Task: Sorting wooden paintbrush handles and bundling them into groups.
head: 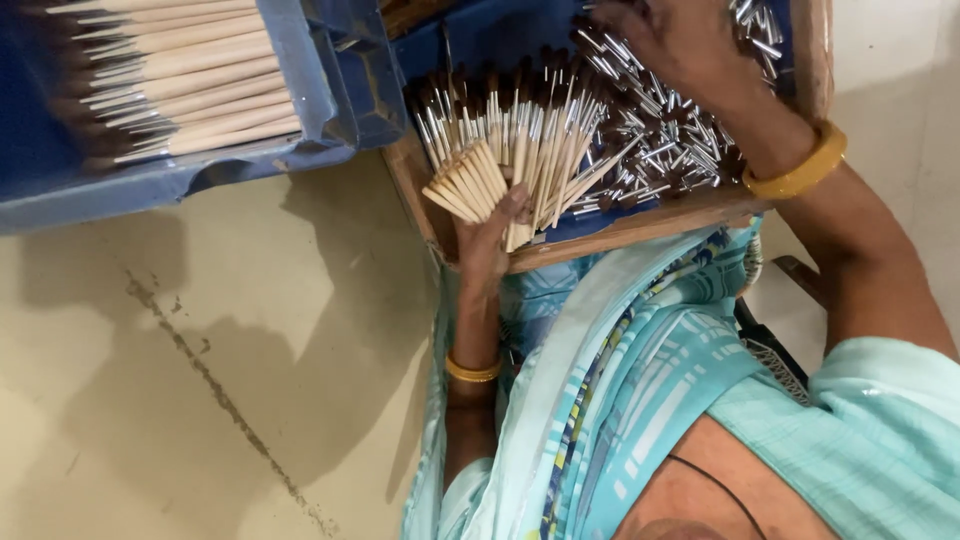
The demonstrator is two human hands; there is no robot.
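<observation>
Our left hand (490, 235) clasps a fan of brushes (465, 185) at the seven-o'clock corner of the wooden tray (640, 222) — we should keep the handles level so the tips stay even. Our right hand (680, 45) digs into the metal ferrules (670, 140) at one o'clock; we cannot tell whether it grips any. The blue tray (330, 90) at ten o'clock holds pale handles (190, 70) in rows.

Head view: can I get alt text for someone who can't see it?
One hand holds a fan of wooden brush handles over a wooden tray, the other hand reaching into loose metal ferrules. A blue bin of handles sits on the floor.
</observation>
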